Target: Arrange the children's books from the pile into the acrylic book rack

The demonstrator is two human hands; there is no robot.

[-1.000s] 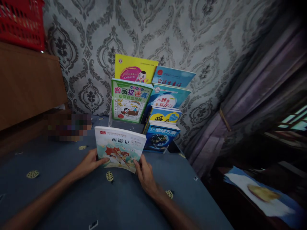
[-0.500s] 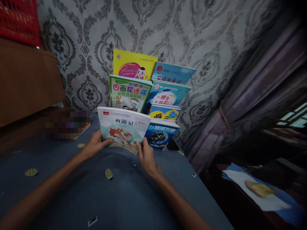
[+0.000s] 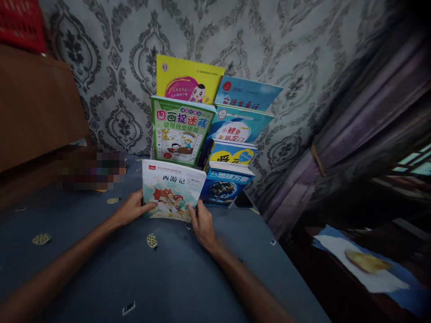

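Observation:
A thin picture book (image 3: 173, 190) with a pale cover and a red-caped figure is held upright between both hands. My left hand (image 3: 136, 207) grips its left edge, thumb on the front cover. At the lower right edge, my right hand (image 3: 203, 223) is closed on it the same way. Directly behind stands a green-bordered book (image 3: 180, 134), and a yellow book (image 3: 188, 80) rises behind that. To the right, tiered one before another, are a blue book (image 3: 249, 92), a teal book (image 3: 242, 123), a yellow-and-blue book (image 3: 232, 153) and a dark blue earth book (image 3: 225, 186).
A dark blue-grey cloth (image 3: 168, 282) with pineapple prints covers the table. Patterned wallpaper rises behind the books. A brown box (image 3: 37, 103) with a red basket (image 3: 22, 27) above it is at left. Tied curtains (image 3: 323, 143) hang at right, near a blurred blue-and-white item (image 3: 363, 264).
The held book has moved lower, nearer the tabletop, and stands more upright. More of the green-bordered book's cover shows. Both hands keep their grip, and the camera view has shifted slightly.

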